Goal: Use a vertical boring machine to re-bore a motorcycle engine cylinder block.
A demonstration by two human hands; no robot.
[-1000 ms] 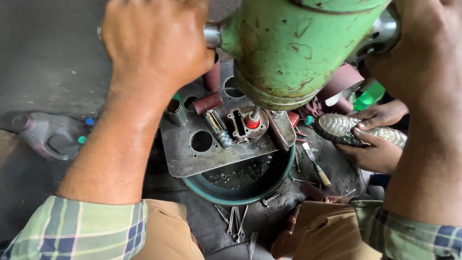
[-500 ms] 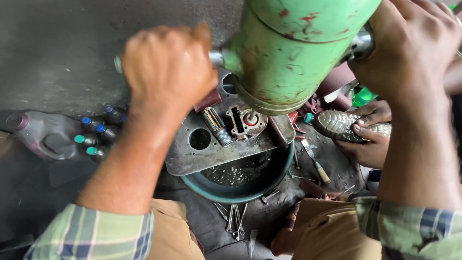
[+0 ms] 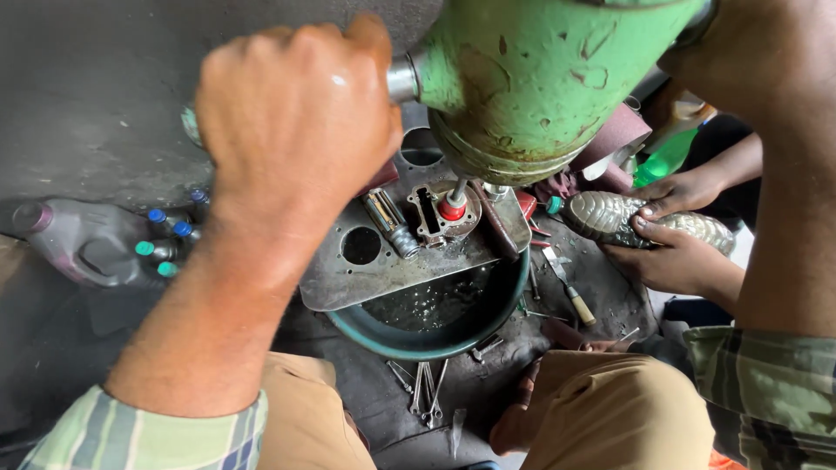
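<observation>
While both hands [image 3: 296, 130] [image 3: 766, 61] clamp the green machine's [image 3: 549, 78] handles — grey jug [image 3: 78, 244] left.

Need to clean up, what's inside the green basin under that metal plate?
The green basin holds dark liquid with bubbles. The holed metal plate covers its far half, hiding anything there.

A grey jug [image 3: 74, 244] lies left; wrenches [image 3: 422, 387] lie below the green basin [image 3: 435, 344].

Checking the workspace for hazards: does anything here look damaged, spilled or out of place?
The green machine housing has chipped, scratched paint. Spanners lie loose on the ground by the basin, which holds dark liquid. Left hand grips a handle; the right hand steadies the housing.
</observation>
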